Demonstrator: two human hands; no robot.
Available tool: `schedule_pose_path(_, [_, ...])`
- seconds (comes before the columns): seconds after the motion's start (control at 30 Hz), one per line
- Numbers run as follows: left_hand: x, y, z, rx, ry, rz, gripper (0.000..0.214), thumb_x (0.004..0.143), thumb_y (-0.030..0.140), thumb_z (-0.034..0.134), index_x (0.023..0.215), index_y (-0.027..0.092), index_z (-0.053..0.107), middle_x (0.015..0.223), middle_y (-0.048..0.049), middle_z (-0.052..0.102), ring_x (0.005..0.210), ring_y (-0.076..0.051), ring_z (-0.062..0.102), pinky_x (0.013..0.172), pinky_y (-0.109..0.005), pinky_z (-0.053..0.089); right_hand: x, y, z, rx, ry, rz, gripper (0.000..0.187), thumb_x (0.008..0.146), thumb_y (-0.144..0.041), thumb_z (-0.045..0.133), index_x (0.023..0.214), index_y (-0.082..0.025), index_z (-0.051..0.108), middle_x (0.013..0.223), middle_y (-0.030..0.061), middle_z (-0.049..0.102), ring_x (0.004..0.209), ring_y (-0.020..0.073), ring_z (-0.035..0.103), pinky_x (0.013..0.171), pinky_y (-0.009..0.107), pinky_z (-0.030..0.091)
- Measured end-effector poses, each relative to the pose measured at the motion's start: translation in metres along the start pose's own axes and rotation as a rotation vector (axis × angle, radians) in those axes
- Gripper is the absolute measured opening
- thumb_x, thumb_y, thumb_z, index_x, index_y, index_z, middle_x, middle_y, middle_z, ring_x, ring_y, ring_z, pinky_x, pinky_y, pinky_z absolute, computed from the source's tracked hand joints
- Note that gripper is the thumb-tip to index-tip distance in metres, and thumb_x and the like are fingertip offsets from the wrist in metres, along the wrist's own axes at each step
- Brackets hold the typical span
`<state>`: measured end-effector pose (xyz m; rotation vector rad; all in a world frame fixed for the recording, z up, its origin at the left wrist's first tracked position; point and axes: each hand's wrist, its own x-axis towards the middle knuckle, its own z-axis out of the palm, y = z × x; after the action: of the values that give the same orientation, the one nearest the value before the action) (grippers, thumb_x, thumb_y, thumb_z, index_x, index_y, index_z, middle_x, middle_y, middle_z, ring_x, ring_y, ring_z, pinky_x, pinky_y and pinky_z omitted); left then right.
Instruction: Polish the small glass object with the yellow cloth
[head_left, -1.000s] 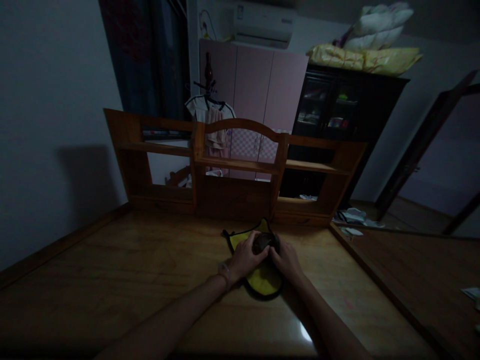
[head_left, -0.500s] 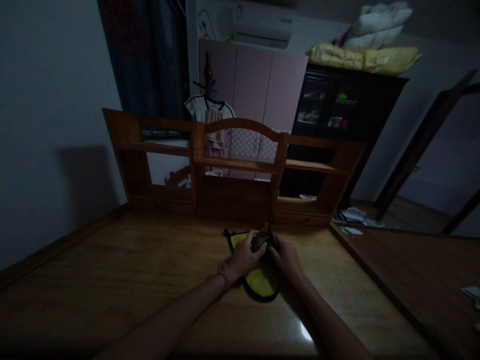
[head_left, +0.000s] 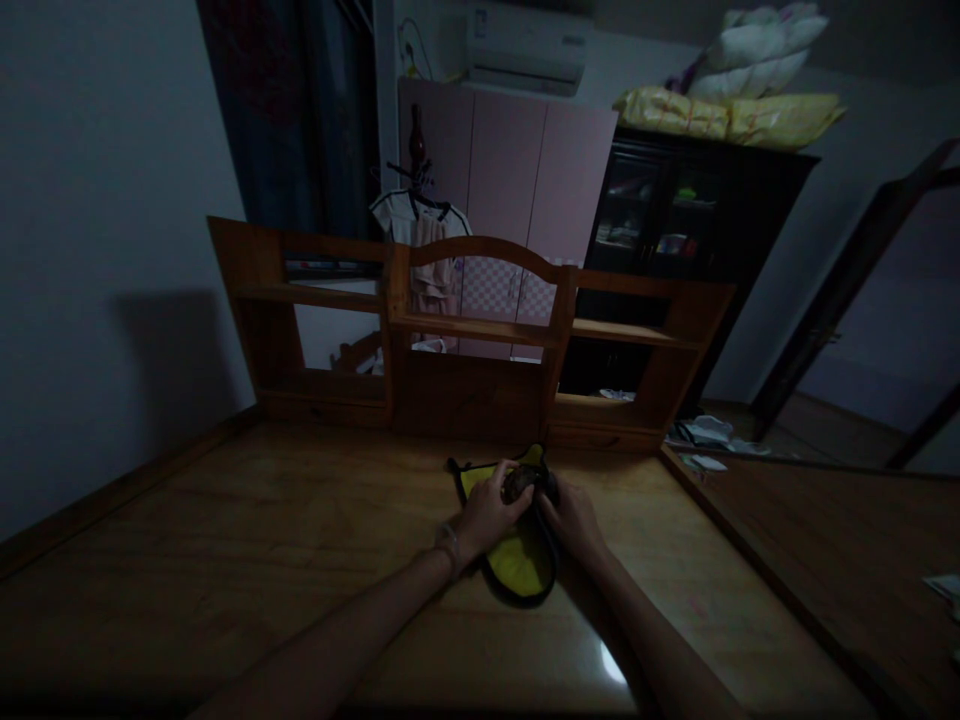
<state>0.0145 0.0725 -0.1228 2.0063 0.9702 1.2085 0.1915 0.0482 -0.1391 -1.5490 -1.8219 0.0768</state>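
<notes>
A yellow cloth with a black edge (head_left: 521,570) lies on the wooden tabletop in front of me. Above it, my left hand (head_left: 486,512) curls its fingers and thumb around a small dark, rounded, shiny object (head_left: 517,485), whose kind is too dim to make out. My right hand (head_left: 576,518) is closed close beside it, its thumb near the left thumb. Something dark shows at the right fingertips, perhaps part of the same object or of the cloth's black edge; I cannot tell which.
A wooden shelf unit (head_left: 472,328) with small drawers stands along the back of the tabletop (head_left: 300,540). A wall (head_left: 112,300) rises on the left. Papers (head_left: 705,432) lie beyond the right edge. Farther back are a pink wardrobe (head_left: 502,160) and a black cabinet (head_left: 720,220).
The dark object has turned slightly in my left hand. Both hands stay in nearly the same place, and the cloth's near end has shifted very slightly left.
</notes>
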Motion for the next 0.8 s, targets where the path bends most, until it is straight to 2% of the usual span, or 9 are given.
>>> schedule_pose_path(0.2, [-0.0005, 0.0001, -0.0001, 0.014, -0.013, -0.005, 0.036, 0.085, 0.044, 0.057, 0.115, 0.024, 0.051, 0.091, -0.0022, 0.069, 0.082, -0.019, 0.065, 0.071, -0.026, 0.048, 0.0004, 0.0035, 0.0022, 0.05, -0.013, -0.036, 0.029, 0.089, -0.027, 0.046, 0.114, -0.017, 0.056, 0.102, 0.0092, 0.068, 0.092, 0.0246, 0.063, 0.078, 0.032, 0.047])
schedule_pose_path(0.57, [-0.002, 0.0008, 0.0013, 0.069, -0.004, 0.034, 0.04, 0.081, 0.042, 0.062, 0.116, 0.024, 0.052, 0.096, -0.0036, 0.069, 0.087, -0.021, 0.066, 0.076, -0.029, 0.05, 0.001, 0.003, 0.0037, -0.016, 0.009, 0.035, 0.034, 0.086, -0.028, 0.047, 0.115, -0.013, 0.054, 0.098, 0.0124, 0.068, 0.09, 0.027, 0.063, 0.078, 0.034, 0.046])
schedule_pose_path(0.8, [-0.0012, 0.0019, -0.0009, 0.051, -0.016, 0.011, 0.038, 0.083, 0.041, 0.06, 0.116, 0.025, 0.051, 0.094, -0.0028, 0.069, 0.086, -0.021, 0.066, 0.076, -0.029, 0.05, 0.0004, 0.0006, -0.0004, 0.033, -0.008, -0.009, 0.021, 0.084, -0.028, 0.05, 0.1, -0.017, 0.056, 0.09, 0.0084, 0.068, 0.081, 0.0236, 0.064, 0.07, 0.029, 0.045])
